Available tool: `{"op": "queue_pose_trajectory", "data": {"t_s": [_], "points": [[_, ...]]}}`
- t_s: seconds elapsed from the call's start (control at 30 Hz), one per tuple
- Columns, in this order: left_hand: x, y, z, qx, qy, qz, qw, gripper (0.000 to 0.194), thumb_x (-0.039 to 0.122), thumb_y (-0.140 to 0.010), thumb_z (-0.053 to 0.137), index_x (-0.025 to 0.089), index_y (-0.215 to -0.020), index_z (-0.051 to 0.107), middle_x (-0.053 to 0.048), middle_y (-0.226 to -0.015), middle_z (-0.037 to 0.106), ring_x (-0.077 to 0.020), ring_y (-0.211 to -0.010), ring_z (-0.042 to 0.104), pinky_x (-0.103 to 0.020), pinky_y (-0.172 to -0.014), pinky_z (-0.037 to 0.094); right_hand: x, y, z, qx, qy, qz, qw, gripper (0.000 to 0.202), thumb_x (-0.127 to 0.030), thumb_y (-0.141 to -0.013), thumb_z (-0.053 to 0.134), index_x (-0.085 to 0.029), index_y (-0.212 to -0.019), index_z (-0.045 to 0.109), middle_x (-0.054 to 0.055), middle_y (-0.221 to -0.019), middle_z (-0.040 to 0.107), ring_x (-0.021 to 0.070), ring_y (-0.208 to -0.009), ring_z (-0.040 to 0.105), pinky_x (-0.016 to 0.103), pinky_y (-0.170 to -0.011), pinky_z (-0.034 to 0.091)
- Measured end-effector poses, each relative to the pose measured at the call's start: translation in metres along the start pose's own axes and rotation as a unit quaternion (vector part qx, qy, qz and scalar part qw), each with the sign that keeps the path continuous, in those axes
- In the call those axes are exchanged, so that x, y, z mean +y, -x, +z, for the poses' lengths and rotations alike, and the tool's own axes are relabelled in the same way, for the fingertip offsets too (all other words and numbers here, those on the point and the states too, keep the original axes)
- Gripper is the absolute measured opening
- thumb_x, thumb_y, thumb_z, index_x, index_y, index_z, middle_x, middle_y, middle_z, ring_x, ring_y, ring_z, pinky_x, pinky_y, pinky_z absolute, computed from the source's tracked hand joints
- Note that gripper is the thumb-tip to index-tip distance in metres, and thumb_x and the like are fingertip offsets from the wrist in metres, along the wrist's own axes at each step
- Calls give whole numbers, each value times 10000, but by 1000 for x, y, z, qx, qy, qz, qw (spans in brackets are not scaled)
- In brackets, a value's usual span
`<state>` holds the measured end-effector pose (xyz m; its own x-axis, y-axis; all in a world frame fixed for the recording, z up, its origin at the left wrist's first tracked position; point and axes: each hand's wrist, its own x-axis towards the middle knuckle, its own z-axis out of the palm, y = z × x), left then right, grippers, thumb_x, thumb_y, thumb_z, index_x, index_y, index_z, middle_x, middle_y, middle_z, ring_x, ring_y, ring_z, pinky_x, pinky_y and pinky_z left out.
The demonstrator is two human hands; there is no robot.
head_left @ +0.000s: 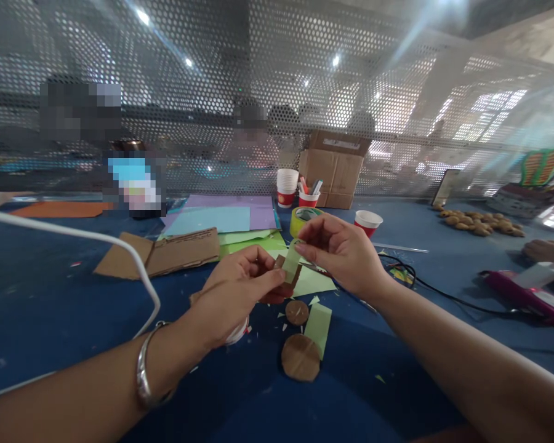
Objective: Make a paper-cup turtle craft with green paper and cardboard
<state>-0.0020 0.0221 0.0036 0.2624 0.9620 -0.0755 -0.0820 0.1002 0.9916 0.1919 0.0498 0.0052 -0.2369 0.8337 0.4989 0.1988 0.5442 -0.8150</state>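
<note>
Near the middle of the view, my left hand is closed round a small piece of brown cardboard, its thumb pressing a light green paper strip against it. The upper end of that strip is pinched between the thumb and fingers of my right hand. Below my hands, a small cardboard disc and a larger one lie on the blue table. Another green paper strip lies beside them, partly under the larger disc. My left wrist partly hides a cup.
Folded cardboard and coloured sheets lie behind my left hand. Further back are stacked cups, a pen cup, tape and a cardboard box. A white cable crosses the left. A glue gun lies right, beside another person's hand.
</note>
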Motion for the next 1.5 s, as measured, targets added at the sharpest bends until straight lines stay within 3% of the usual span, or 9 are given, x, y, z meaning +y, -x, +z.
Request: {"op": "queue_pose_trajectory", "data": {"t_s": [0.37, 0.53, 0.73, 1.0, 1.5], "points": [[-1, -3, -2, 12, 7, 3, 1000, 249, 243, -742, 777, 183, -721, 537, -16, -652, 747, -151, -589, 727, -234, -573, 589, -2, 0, -1, 13, -50, 16, 999, 215, -261, -824, 761, -190, -977, 628, 5, -891, 647, 118, -814, 609, 269, -719, 496], [-4, -5, -4, 9, 8, 16, 1000, 267, 269, -758, 799, 177, -757, 548, -4, -674, 748, -151, -635, 739, -248, -625, 612, -1, 0, 1, -21, -109, 88, 990, 340, -320, -788, 800, -181, -1045, 624, 27, -934, 675, 131, -849, 630, 268, -713, 503], [-5, -5, -5, 3, -3, 27, 1000, 298, 321, -767, 815, 172, -756, 557, -13, -677, 748, -151, -646, 739, -243, -628, 610, 1, 1, 5, -56, -129, 162, 977, 454, -301, -692, 874, -186, -1032, 596, -16, -818, 670, 119, -743, 613, 269, -685, 472], [-4, -2, -3, 2, -6, 38, 999, 295, 317, -760, 804, 174, -737, 547, 7, -645, 721, -139, -612, 725, -232, -599, 602, 1, 2, 7, -90, -156, 145, 973, 371, -335, -737, 851, -181, -982, 619, -19, -785, 683, 101, -682, 608, 252, -645, 475], [-5, -4, -4, -16, -43, 57, 997, 280, 330, -812, 757, 182, -736, 531, 11, -666, 717, -141, -632, 729, -240, -612, 612, -1, 1, 6, -95, -165, 155, 969, 336, -305, -716, 866, -170, -918, 634, -21, -753, 691, 101, -656, 628, 249, -640, 503]]}}
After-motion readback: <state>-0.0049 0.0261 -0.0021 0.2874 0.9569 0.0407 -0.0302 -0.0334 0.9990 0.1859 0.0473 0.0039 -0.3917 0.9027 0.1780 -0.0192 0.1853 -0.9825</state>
